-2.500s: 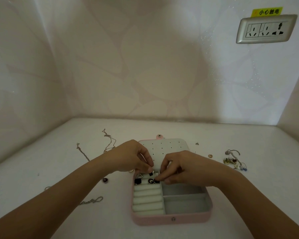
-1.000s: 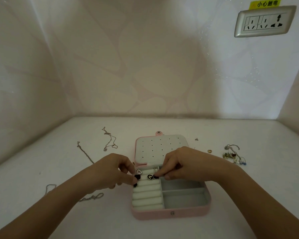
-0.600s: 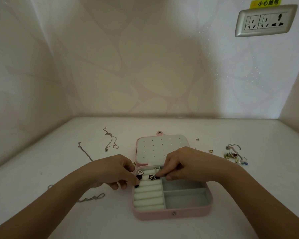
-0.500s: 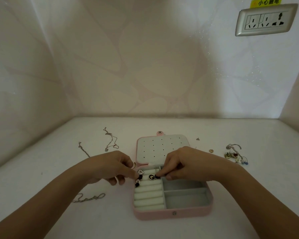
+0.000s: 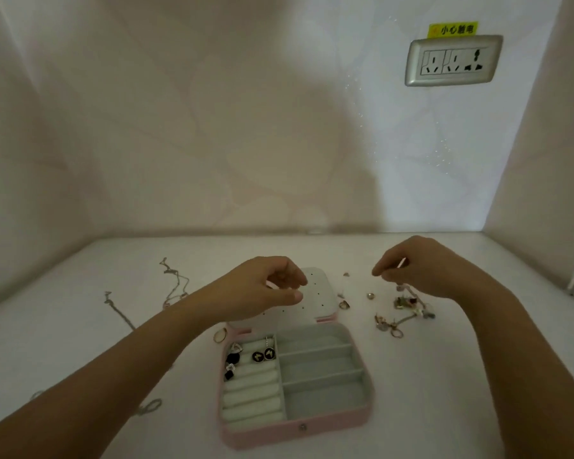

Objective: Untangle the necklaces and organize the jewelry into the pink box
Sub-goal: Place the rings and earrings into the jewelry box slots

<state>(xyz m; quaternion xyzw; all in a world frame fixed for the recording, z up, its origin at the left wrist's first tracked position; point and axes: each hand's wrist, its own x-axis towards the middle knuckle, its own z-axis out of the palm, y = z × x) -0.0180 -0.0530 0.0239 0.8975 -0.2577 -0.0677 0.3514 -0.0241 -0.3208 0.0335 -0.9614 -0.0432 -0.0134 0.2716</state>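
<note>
The pink box lies open near the table's front, its white dotted lid flat behind it. Several black earrings sit on the white rolls in its left part; the grey compartments on the right hold nothing. My left hand hovers over the lid, fingers loosely curled, with nothing in it. My right hand hangs above a tangled pile of jewelry right of the lid. Its fingertips are drawn together; I cannot tell if they hold anything.
Thin necklaces lie loose on the table to the left, one more chain under my left forearm. A ring rests by the box's left corner. Small pieces are scattered to the right. A wall socket is high up.
Both hands have left the box's rolls and lifted away: the left now above the lid, the right out over the jewelry pile. The earrings stay in the box.
</note>
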